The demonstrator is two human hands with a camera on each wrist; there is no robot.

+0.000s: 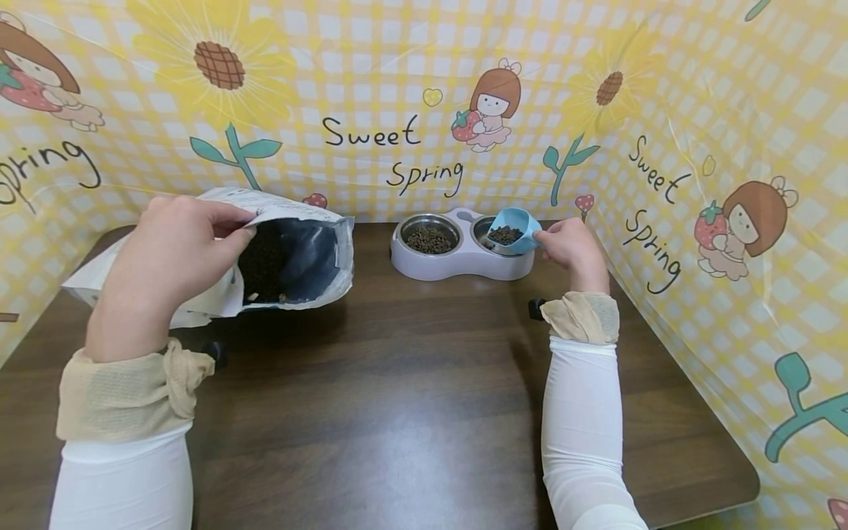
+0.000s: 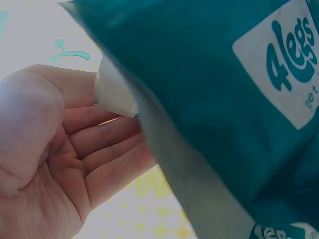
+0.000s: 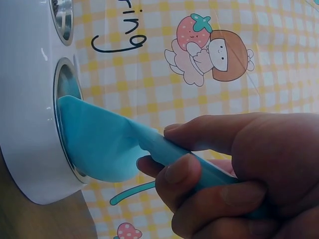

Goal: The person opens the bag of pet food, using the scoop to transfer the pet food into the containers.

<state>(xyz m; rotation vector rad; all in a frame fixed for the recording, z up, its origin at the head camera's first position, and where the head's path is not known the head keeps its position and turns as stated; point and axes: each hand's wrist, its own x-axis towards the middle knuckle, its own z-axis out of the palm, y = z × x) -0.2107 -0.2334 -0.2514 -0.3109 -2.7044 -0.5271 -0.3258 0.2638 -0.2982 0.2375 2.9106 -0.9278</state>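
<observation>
My right hand (image 1: 571, 246) grips the handle of a light blue scoop (image 3: 104, 139) with brown kibble (image 1: 506, 235) in it. The scoop is tilted over the right metal bowl (image 1: 483, 227) of a pale double feeder (image 1: 433, 268). Kibble fills much of the left bowl (image 1: 429, 240). At the left, my left hand (image 1: 175, 258) pinches the upper rim of an opened pet food bag (image 1: 324, 294) between thumb and finger. Dark kibble and silvery lining show through its mouth. In the left wrist view the bag's teal side (image 2: 174, 74) faces the camera; the fingertips are hidden behind it.
Everything stands on a brown wooden table (image 1: 411, 397). A yellow checked cloth (image 1: 384, 73) with flowers and cartoon figures rises close behind the bag and feeder, and along the right edge.
</observation>
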